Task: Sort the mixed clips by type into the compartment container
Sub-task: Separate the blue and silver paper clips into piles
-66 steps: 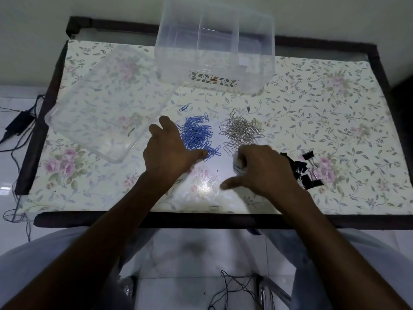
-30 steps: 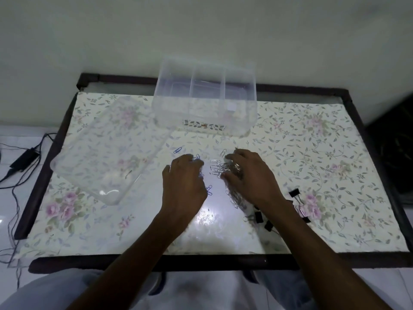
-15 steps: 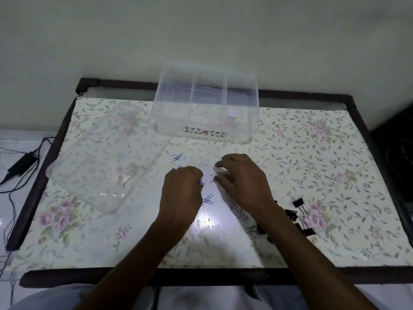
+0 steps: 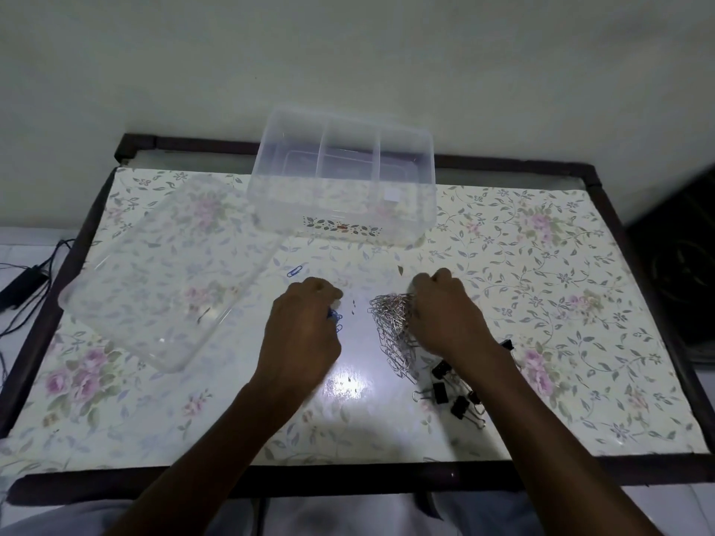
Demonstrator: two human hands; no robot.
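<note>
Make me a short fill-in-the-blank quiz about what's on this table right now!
1. The right hand gathers a pile of ____ paper clips.
2. The compartment container holds ____ clips.
3. The binder clips are coloured ____.
4. One lone paper clip beyond the left hand is ____.

Answers: silver; no; black; blue

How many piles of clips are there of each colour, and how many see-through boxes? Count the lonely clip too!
Silver clip pile: 1, gripped by the right hand
Blue clip bunch: 1, under the curled left hand
Lone blue clip: 1
Black clip group: 1
See-through boxes: 2, the compartment container and the flat tray
Total: 6
</note>
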